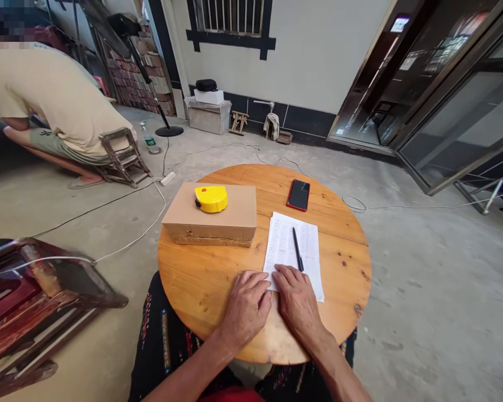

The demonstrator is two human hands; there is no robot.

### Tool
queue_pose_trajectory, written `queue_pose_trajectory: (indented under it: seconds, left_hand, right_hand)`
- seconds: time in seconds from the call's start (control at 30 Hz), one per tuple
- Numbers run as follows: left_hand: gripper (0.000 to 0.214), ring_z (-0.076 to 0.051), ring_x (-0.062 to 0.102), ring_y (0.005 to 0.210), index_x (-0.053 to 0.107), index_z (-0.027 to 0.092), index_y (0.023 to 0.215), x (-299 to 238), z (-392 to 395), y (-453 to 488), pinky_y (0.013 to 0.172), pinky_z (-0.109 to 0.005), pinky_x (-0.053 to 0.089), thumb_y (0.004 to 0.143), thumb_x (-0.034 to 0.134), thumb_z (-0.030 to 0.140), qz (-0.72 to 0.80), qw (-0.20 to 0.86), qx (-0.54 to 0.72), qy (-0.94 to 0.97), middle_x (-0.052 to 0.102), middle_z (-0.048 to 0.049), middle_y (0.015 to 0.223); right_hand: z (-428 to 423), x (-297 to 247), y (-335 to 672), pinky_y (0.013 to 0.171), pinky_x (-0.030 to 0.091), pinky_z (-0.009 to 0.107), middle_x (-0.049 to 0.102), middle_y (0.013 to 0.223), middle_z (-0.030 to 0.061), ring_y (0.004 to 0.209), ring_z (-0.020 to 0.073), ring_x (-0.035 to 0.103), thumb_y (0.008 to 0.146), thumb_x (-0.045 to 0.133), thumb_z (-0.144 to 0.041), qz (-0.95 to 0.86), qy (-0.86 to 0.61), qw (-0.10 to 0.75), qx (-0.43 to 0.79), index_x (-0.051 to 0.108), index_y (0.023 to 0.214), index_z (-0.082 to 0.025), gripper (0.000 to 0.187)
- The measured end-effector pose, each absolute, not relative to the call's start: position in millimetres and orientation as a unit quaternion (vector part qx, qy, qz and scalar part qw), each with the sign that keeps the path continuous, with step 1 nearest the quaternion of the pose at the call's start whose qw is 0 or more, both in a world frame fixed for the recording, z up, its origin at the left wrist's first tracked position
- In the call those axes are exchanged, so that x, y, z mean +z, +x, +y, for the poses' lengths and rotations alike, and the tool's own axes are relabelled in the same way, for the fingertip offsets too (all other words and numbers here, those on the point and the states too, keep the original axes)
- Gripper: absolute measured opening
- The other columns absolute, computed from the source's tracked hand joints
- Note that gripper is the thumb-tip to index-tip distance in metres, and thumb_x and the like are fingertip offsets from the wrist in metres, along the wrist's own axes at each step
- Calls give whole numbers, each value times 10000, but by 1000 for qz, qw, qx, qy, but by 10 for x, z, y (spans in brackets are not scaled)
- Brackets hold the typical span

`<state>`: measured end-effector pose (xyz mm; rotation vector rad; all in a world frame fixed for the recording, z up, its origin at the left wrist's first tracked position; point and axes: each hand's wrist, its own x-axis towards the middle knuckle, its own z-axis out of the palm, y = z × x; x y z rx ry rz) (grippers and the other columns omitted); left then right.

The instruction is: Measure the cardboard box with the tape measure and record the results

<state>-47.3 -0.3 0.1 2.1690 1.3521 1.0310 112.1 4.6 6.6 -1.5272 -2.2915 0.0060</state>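
A round wooden table (343,262) stands in front of me. My left hand (246,306) lies flat on the wood near the front edge, fingers stretched out, holding nothing. Beside it my right hand (297,298) rests palm down on the near corner of a printed sheet of paper (283,245), fingers out. A black pen (297,248) lies on that sheet just beyond my right fingertips. Farther left, a flat cardboard box (230,215) carries a yellow tape measure (211,199). A red-edged phone (298,195) lies face up at the far side.
Another person in a beige shirt (54,100) bends over on a low wooden stool (123,156) at far left. A dark red wooden chair (33,301) lies at near left. White cables (121,245) cross the concrete floor. A fan stand (169,131) and boxes (207,111) line the wall.
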Motion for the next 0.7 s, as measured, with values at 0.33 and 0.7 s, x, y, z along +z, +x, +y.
queue_pose_trajectory:
  seconds: [0.33, 0.7]
  left_hand:
    - [198, -240, 563, 996, 677, 202, 896, 17, -6, -452, 912, -450, 478, 803, 537, 98, 493, 202, 377, 758, 686, -52, 1069]
    - [259, -202, 610, 1001, 664, 208, 1067, 510, 25, -1559, 891, -341, 518, 867, 508, 155, 502, 113, 504, 694, 672, -72, 1058]
  right_hand:
    - [79, -52, 1178, 830, 421, 404, 682, 1193, 94, 1059, 265, 602, 802, 423, 1, -832, -516, 196, -53, 634, 1088, -178, 399]
    - [350, 411, 1046, 815, 536, 445, 569, 1330, 112, 1139, 286, 599, 932, 464, -264, -812, -489, 313, -60, 617, 1116, -250, 240]
